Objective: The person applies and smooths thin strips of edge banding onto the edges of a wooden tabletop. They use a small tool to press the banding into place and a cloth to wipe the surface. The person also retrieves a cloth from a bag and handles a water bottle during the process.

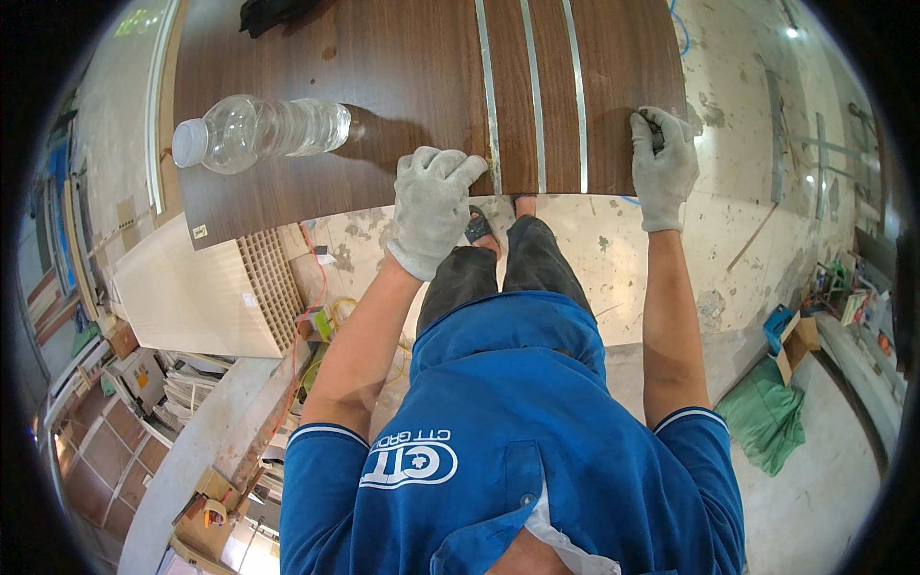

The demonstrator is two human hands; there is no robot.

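Note:
A brown wood-grain panel (412, 77) lies in front of me, with three pale, narrow strips (534, 96) running away from its near edge. My left hand (428, 206), in a grey work glove, rests on that edge just left of the strips. Its fingers lie over the panel, and the thumb side reaches the leftmost strip. At the panel's right edge is my gloved right hand (663, 172), fingers curled in. Something small and dark shows between those fingers, too hidden to name. A clear plastic bottle (273, 132) with a white cap is on the panel's left part.
A black item (273, 11) lies at the panel's far edge. Below its left corner stands a pale box-like piece with a gridded end (268, 287). An orange cord (321, 273) runs along the floor. Green sheeting (765, 417) and a cardboard box (797, 345) are at the right.

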